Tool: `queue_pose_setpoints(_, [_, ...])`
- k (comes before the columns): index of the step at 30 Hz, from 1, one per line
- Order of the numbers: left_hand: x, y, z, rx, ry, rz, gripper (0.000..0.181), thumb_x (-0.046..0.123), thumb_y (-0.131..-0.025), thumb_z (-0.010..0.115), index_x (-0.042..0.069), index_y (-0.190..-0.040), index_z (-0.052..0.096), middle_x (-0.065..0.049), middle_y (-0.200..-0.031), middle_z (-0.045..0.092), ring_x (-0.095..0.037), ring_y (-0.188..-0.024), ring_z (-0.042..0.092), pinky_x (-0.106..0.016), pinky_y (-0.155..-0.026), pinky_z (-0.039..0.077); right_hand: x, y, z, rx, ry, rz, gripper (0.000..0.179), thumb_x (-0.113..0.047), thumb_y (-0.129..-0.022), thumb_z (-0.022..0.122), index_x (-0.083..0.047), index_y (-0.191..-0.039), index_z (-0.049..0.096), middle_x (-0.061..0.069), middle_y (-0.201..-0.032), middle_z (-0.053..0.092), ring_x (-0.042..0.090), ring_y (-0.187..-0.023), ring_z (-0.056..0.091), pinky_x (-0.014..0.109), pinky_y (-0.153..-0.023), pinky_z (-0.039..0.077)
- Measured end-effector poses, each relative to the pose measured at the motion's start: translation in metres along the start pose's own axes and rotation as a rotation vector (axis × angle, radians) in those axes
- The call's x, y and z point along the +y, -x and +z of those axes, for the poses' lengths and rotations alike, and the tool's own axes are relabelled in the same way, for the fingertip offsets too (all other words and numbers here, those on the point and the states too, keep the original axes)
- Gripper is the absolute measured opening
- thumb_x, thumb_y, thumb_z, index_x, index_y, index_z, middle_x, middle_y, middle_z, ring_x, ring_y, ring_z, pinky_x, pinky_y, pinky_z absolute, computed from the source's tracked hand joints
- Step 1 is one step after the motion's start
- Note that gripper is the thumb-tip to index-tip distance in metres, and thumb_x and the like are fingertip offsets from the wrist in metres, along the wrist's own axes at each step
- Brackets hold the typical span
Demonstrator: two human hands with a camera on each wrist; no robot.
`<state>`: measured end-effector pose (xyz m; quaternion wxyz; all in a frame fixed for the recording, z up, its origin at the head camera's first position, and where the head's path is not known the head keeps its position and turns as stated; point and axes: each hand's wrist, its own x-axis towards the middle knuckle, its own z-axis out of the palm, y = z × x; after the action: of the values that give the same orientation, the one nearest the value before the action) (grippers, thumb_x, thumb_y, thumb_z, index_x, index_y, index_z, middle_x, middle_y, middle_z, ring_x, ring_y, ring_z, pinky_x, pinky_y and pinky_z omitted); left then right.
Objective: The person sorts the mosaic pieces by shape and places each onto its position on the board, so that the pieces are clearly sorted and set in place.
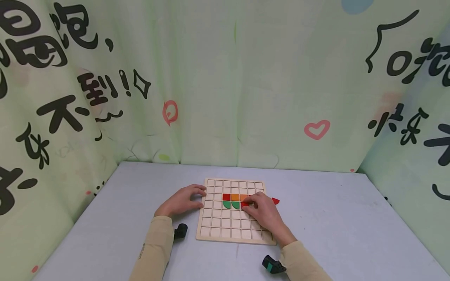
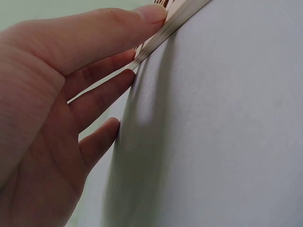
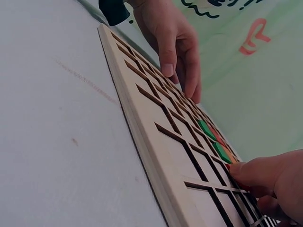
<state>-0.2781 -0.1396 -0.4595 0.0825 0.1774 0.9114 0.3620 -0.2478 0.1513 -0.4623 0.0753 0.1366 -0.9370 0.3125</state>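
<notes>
A wooden grid board (image 1: 219, 233) lies on the table. My left hand (image 1: 184, 198) rests at its left edge, thumb and fingertips along the rim; the left wrist view shows the thumb (image 2: 151, 13) on the rim and the fingers extended. My right hand (image 1: 263, 210) is over the board's middle, thumb and fingers pinching a small red piece (image 1: 243, 204) at a cell beside two green quarter-round pieces (image 1: 235, 205). Above those sit a red square (image 1: 226, 196) and orange squares (image 1: 235, 197). The right fingers partly cover the end of this upper row.
Another red piece (image 1: 275, 200) shows just past the board's right edge, partly behind the right hand. Black wrist devices (image 1: 272, 265) are by both sleeves. A printed curtain (image 1: 274, 86) stands behind the white table (image 1: 330, 218) and along its sides.
</notes>
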Motion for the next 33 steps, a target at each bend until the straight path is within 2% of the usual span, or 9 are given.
queue_pose_setpoints(12, [0.0012,-0.0008,-0.0019,0.005,0.017,-0.017,0.030,0.013,-0.085,0.076,0.010,-0.114,0.069,-0.001,-0.141,0.052,-0.026,-0.137,0.040,-0.042,-0.114,0.034,0.0006,-0.0028,-0.0033,-0.027,0.013,-0.027,0.018,-0.012,-0.084,0.077,-0.010,-0.101,0.076,0.001,-0.094,0.062,0.015,-0.078,0.048,0.028,-0.066,0.045])
queue_pose_setpoints(19, [0.0023,-0.0001,-0.0031,0.007,0.014,-0.009,0.030,0.013,-0.085,0.076,0.009,-0.113,0.069,-0.002,-0.140,0.052,-0.026,-0.137,0.040,-0.043,-0.113,0.034,0.0002,-0.0030,-0.0022,-0.013,0.004,-0.044,0.016,-0.011,-0.084,0.077,-0.010,-0.100,0.076,0.002,-0.094,0.063,0.015,-0.078,0.049,0.028,-0.068,0.045])
queue_pose_setpoints(25, [0.0015,-0.0004,-0.0025,0.007,0.016,-0.009,0.030,0.013,-0.085,0.076,0.009,-0.114,0.069,-0.002,-0.140,0.052,-0.026,-0.137,0.040,-0.042,-0.113,0.034,0.0007,-0.0030,0.0013,0.002,-0.011,-0.023,0.015,-0.016,-0.084,0.078,-0.010,-0.098,0.076,0.001,-0.093,0.062,0.016,-0.080,0.049,0.029,-0.069,0.046])
queue_pose_setpoints(33, [0.0014,0.0004,-0.0007,-0.001,0.009,-0.004,0.032,0.013,-0.085,0.076,0.009,-0.115,0.068,-0.002,-0.140,0.052,-0.027,-0.137,0.040,-0.043,-0.113,0.034,0.0028,-0.0016,0.0017,0.000,-0.008,-0.018,0.014,-0.014,-0.083,0.078,-0.011,-0.097,0.076,0.000,-0.091,0.061,0.015,-0.078,0.049,0.029,-0.068,0.046])
